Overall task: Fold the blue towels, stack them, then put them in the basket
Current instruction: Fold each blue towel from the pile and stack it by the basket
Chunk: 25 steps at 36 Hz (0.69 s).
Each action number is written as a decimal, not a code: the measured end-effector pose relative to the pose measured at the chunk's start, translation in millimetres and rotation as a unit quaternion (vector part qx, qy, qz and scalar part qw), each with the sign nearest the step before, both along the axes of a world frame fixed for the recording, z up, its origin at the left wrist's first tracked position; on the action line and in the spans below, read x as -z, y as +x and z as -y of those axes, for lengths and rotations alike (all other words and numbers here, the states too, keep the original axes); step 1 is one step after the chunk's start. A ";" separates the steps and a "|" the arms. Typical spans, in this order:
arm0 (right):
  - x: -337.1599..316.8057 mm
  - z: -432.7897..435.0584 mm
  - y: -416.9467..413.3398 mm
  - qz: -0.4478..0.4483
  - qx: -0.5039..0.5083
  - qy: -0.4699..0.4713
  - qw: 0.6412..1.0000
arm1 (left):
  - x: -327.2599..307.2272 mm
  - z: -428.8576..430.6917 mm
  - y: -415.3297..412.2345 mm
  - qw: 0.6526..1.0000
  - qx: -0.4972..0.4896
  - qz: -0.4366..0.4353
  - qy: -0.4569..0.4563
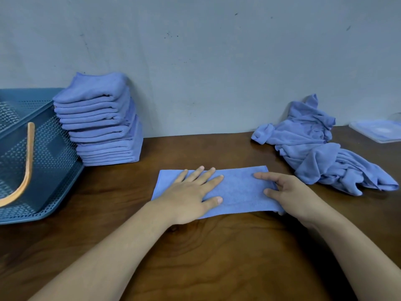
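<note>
one basket (54, 148), one stack of folded towels (102, 131), one flat towel (238, 192), one crumpled towel heap (314, 148), one clear tray (377, 131).

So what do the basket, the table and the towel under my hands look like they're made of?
Basket: likely matte blue plastic, perforated walls. Table: glossy brown wood or veneer, swirling grain. Towel: soft fuzzy cloth, probably microfibre, napped surface.

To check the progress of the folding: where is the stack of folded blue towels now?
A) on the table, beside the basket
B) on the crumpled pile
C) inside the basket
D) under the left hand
A: the stack of folded towels stands on the table, right next to the basket, not inside it.
</note>
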State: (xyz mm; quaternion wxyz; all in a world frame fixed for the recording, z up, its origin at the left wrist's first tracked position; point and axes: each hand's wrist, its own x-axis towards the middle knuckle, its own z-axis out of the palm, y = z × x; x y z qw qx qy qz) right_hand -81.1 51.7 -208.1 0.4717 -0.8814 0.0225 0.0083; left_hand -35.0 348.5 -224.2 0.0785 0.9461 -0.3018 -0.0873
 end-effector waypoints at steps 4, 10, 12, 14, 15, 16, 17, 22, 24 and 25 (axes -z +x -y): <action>-5.1 5.9 -2.9 -0.017 -0.007 -0.002 1.000 | 2.3 3.3 0.4 1.000 -0.028 0.006 0.010; -6.8 8.2 0.1 -0.020 -0.010 -0.037 0.999 | 2.1 2.0 -3.5 1.000 -0.028 0.008 0.002; -5.3 5.8 1.0 -0.015 -0.020 -0.043 0.999 | 1.2 3.4 -7.7 0.999 -0.033 0.006 0.001; -5.4 1.8 1.9 -0.012 -0.028 -0.032 0.999 | 1.9 8.2 -14.4 0.999 -0.046 0.005 0.006; -5.8 -0.3 2.6 -0.011 -0.035 -0.031 0.999 | 3.3 11.5 -18.5 0.998 -0.057 0.006 0.008; -6.8 -2.0 3.4 -0.011 -0.042 -0.035 0.998 | 5.0 14.8 -22.4 0.998 -0.070 0.007 0.008; -8.8 -4.0 3.5 -0.012 -0.047 -0.038 0.998 | 6.7 18.0 -25.5 0.996 -0.083 0.009 0.007; -27.4 -23.0 5.1 0.005 -0.060 -0.059 0.996 | 3.4 23.5 -29.6 0.994 -0.104 0.008 -0.022; -41.0 -34.8 7.5 0.015 -0.064 -0.081 0.995 | -5.8 15.6 -30.5 0.990 -0.106 0.018 -0.086; -48.7 -41.7 8.2 0.021 -0.071 -0.104 0.992 | -12.7 6.8 -30.4 0.985 -0.115 0.031 -0.127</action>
